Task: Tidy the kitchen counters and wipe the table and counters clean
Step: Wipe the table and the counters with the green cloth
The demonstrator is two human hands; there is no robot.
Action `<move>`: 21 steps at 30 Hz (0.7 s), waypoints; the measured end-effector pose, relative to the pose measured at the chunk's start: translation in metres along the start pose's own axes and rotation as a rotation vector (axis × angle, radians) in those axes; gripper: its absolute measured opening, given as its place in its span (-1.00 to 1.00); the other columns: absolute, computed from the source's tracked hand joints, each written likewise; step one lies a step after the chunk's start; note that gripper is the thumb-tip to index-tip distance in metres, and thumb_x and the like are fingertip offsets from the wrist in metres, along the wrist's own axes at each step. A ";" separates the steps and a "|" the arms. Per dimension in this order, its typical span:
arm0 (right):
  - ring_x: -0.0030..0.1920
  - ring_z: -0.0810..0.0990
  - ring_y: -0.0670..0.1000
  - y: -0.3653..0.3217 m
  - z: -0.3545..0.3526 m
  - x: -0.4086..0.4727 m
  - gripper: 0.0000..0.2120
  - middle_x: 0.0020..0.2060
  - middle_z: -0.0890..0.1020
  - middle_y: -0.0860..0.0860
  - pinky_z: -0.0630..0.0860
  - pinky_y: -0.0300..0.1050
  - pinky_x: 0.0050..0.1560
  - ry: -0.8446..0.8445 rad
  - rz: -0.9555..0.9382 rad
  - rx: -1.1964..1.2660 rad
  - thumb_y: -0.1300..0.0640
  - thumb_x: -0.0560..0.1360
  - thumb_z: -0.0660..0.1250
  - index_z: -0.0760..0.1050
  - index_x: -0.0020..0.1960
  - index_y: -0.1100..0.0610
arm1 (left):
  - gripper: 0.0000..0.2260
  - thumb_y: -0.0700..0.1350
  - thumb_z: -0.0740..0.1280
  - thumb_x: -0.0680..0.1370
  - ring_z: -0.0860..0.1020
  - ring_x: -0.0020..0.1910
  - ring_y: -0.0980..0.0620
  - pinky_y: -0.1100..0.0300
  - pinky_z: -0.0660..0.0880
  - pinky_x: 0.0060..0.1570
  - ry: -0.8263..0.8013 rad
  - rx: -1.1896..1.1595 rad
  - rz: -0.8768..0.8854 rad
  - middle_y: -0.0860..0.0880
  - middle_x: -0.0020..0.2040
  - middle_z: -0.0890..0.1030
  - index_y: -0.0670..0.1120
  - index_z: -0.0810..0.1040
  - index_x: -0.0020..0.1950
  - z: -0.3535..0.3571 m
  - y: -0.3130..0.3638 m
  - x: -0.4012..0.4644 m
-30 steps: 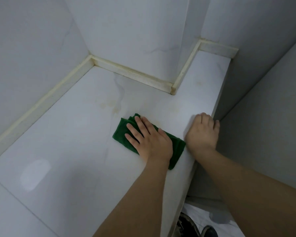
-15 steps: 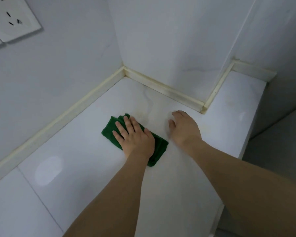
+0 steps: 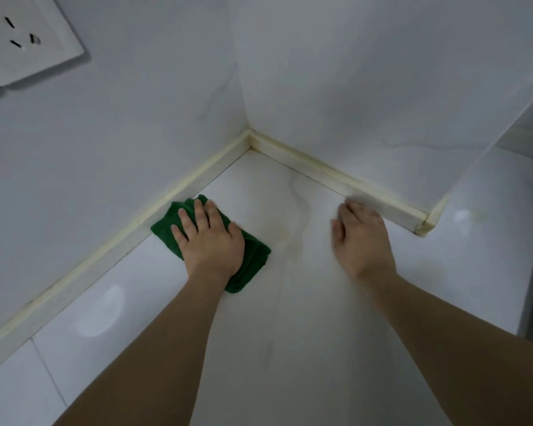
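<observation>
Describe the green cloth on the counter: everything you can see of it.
The green cloth is dark green, soft and napped like microfibre, folded into a thick, rumpled pad. It lies flat on the white marble-look counter, its far corner close to the cream trim strip along the left wall; whether it touches the strip is unclear. The left hand presses on it with spread fingers, covering its middle. Yellowish stains lie just right of it.

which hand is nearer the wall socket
Left. The left hand presses the green cloth below the socket; the right hand rests farther right on the counter.
</observation>
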State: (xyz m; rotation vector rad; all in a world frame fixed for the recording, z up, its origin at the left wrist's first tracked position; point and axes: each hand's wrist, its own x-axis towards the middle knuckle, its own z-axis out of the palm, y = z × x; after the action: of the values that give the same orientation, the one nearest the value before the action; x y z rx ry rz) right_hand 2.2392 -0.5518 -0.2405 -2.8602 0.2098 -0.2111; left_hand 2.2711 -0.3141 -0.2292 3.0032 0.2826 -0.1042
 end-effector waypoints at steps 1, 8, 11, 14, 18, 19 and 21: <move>0.27 0.49 0.21 -0.001 0.000 -0.001 -0.43 0.25 0.54 0.22 0.35 0.13 0.36 -0.002 0.001 -0.003 -0.03 0.56 -0.06 0.51 0.26 0.32 | -0.42 0.13 -0.11 0.62 -0.20 0.54 -0.19 -0.18 -0.22 0.48 0.004 -0.003 0.004 -0.08 0.59 -0.16 -0.08 -0.15 0.59 0.000 -0.001 0.003; 0.24 0.51 0.21 -0.005 -0.005 0.002 -0.47 0.23 0.55 0.21 0.39 0.13 0.32 0.013 0.015 -0.035 -0.01 0.57 -0.03 0.52 0.24 0.30 | -0.41 0.14 -0.12 0.61 -0.22 0.54 -0.20 -0.19 -0.21 0.48 -0.004 0.006 0.011 -0.08 0.58 -0.18 -0.08 -0.16 0.59 -0.002 0.001 0.008; 0.23 0.52 0.21 -0.004 -0.005 0.003 -0.49 0.22 0.56 0.20 0.40 0.12 0.30 0.039 0.021 -0.036 0.00 0.56 -0.01 0.53 0.23 0.30 | -0.40 0.14 -0.11 0.61 -0.22 0.53 -0.21 -0.19 -0.22 0.48 -0.005 0.005 0.021 -0.09 0.58 -0.17 -0.08 -0.15 0.59 -0.003 0.002 0.008; 0.24 0.51 0.20 -0.004 -0.003 0.001 -0.49 0.23 0.55 0.19 0.38 0.11 0.30 0.045 0.013 -0.044 0.00 0.56 -0.01 0.52 0.24 0.29 | -0.40 0.13 -0.10 0.62 -0.22 0.53 -0.22 -0.19 -0.23 0.48 -0.013 0.009 0.031 -0.10 0.58 -0.17 -0.09 -0.16 0.59 -0.003 0.002 0.009; 0.28 0.48 0.19 -0.004 -0.002 0.001 -0.48 0.26 0.53 0.18 0.33 0.11 0.35 0.054 0.010 -0.052 -0.02 0.57 -0.03 0.50 0.28 0.27 | -0.40 0.15 -0.12 0.62 -0.22 0.53 -0.22 -0.18 -0.21 0.48 -0.021 0.041 0.098 -0.11 0.58 -0.17 -0.10 -0.17 0.58 -0.004 0.001 0.013; 0.28 0.47 0.18 -0.003 -0.002 0.002 -0.48 0.27 0.53 0.17 0.32 0.10 0.35 0.058 0.008 -0.055 -0.02 0.57 -0.03 0.50 0.28 0.27 | -0.40 0.15 -0.12 0.62 -0.22 0.53 -0.22 -0.17 -0.22 0.48 -0.016 0.055 0.135 -0.11 0.58 -0.17 -0.10 -0.17 0.58 -0.004 0.000 0.015; 0.28 0.47 0.17 -0.005 -0.001 0.003 -0.48 0.26 0.54 0.16 0.32 0.09 0.35 0.068 0.007 -0.059 -0.02 0.57 -0.02 0.50 0.28 0.26 | -0.40 0.16 -0.12 0.62 -0.21 0.54 -0.20 -0.15 -0.22 0.49 -0.016 0.091 0.258 -0.09 0.58 -0.16 -0.09 -0.17 0.59 -0.006 -0.004 0.020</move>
State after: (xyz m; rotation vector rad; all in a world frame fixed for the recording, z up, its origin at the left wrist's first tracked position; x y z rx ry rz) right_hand 2.2431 -0.5478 -0.2382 -2.9125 0.2437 -0.3059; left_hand 2.2907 -0.3059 -0.2256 3.0943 -0.1149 -0.1196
